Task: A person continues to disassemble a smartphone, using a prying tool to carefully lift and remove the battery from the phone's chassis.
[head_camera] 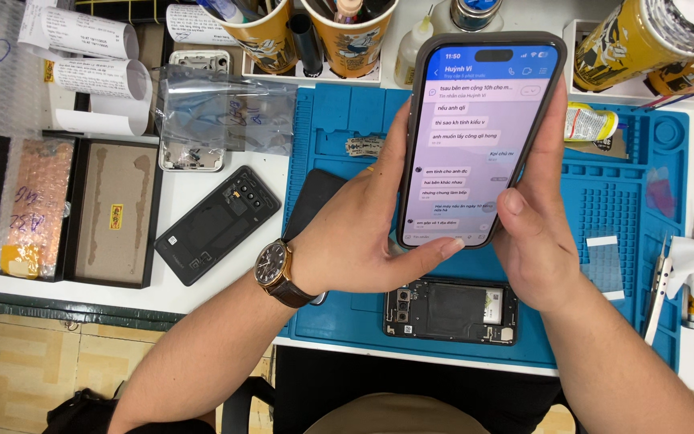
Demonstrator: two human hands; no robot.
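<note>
An opened phone body lies on the near edge of a blue mat. Above it, both hands hold up a lit phone. The left hand, wearing a watch, curls its fingers around the phone's left edge. The right hand grips the right edge, thumb on the screen. A black back cover lies left of the mat. Cups stand farthest away.

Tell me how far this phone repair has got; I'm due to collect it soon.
Done: the black back cover is off and lies on the white table. In hand: both the left hand and right hand hold a lit smartphone showing a chat. Left: the opened phone body on the blue mat lies uncovered, untouched.
</note>
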